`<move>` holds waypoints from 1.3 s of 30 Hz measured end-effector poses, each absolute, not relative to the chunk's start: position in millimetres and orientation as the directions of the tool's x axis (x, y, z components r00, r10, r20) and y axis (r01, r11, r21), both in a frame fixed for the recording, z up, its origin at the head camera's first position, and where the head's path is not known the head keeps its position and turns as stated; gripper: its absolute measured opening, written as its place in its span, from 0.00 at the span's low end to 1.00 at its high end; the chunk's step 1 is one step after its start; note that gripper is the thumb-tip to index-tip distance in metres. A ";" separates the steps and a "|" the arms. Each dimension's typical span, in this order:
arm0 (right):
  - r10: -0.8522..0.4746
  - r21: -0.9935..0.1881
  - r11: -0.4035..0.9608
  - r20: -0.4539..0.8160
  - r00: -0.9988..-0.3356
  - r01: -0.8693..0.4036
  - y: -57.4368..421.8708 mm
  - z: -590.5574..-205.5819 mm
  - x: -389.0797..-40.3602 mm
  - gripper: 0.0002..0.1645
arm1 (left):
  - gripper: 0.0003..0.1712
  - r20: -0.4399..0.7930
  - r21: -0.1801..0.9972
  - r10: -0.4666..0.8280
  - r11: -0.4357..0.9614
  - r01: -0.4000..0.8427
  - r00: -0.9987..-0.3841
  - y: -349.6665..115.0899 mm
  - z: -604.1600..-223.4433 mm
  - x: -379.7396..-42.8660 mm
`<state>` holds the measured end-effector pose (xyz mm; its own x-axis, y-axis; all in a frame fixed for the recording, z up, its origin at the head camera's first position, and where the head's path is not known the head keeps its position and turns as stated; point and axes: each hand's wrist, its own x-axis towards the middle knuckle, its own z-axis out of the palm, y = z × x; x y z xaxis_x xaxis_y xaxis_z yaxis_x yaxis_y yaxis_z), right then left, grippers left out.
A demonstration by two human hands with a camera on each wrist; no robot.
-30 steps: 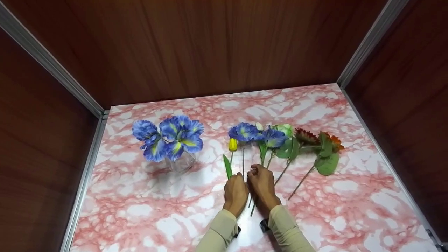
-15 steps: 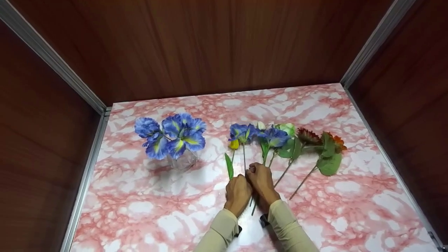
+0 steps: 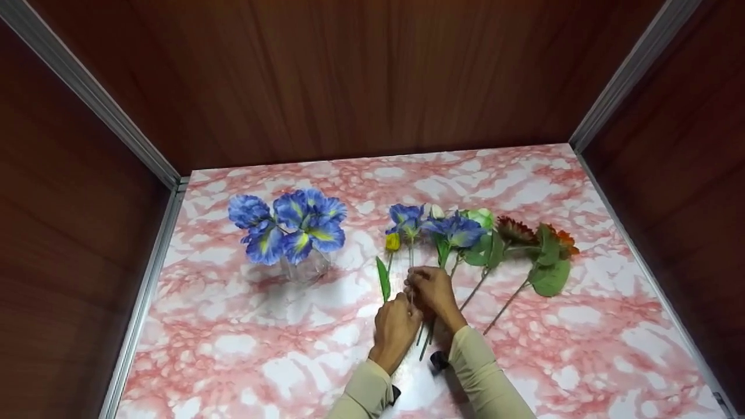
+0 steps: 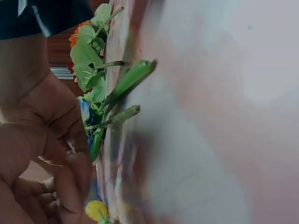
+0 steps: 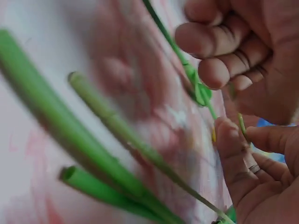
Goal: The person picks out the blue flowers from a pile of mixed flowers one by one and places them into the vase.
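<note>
My right hand (image 3: pixel 433 291) pinches the thin stem of a blue iris (image 3: pixel 406 216). Just below it, my left hand (image 3: pixel 396 326) holds the lower stretch of that same stem, which shows as a green stem (image 5: pixel 241 123) running between both hands in the right wrist view. A yellow tulip (image 3: pixel 393 241) with a long leaf (image 3: pixel 383 279) lies beside the iris on the left. Another blue iris (image 3: pixel 460 231) lies to the right, and cut stem ends (image 4: pixel 126 114) stick out under my right wrist.
A clear glass vase (image 3: pixel 305 269) holding several blue irises (image 3: pixel 302 215) stands at left. On the marbled table (image 3: pixel 233 343) at right lie a pale green flower (image 3: pixel 480 217), a dark red flower (image 3: pixel 516 230) and an orange flower (image 3: pixel 566 241). Brown panels (image 3: pixel 372 75) enclose the table.
The iris bloom between my hands has turned from face-up to a side view. My right hand has shifted a little up its stem, and my left hand has turned slightly toward it.
</note>
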<state>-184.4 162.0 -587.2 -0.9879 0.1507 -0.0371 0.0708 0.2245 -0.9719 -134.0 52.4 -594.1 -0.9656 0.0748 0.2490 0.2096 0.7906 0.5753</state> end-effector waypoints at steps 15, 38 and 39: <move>0.201 -0.970 -0.219 -0.147 -0.968 0.102 166.7 -563.8 -196.5 0.13 | 0.05 0.376 0.609 0.042 0.741 0.281 -0.926 34.6 -598.5 -122.8; 0.362 -0.964 -0.266 -0.098 -0.927 -0.002 161.7 -543.1 -202.7 0.15 | 0.07 0.251 0.845 -0.069 0.503 0.183 -0.966 -5.0 -599.5 -121.1; 0.371 -0.964 -0.264 -0.097 -0.924 -0.005 161.4 -543.1 -202.8 0.15 | 0.06 0.225 0.868 -0.082 0.470 0.162 -0.971 -6.3 -599.7 -121.0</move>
<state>-202.8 161.4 -543.1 -0.9236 0.3709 -0.0972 -0.0046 -0.2644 -0.9644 -121.0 -6.3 -599.7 -0.9709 -0.0816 0.2252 0.1619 0.4697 0.8679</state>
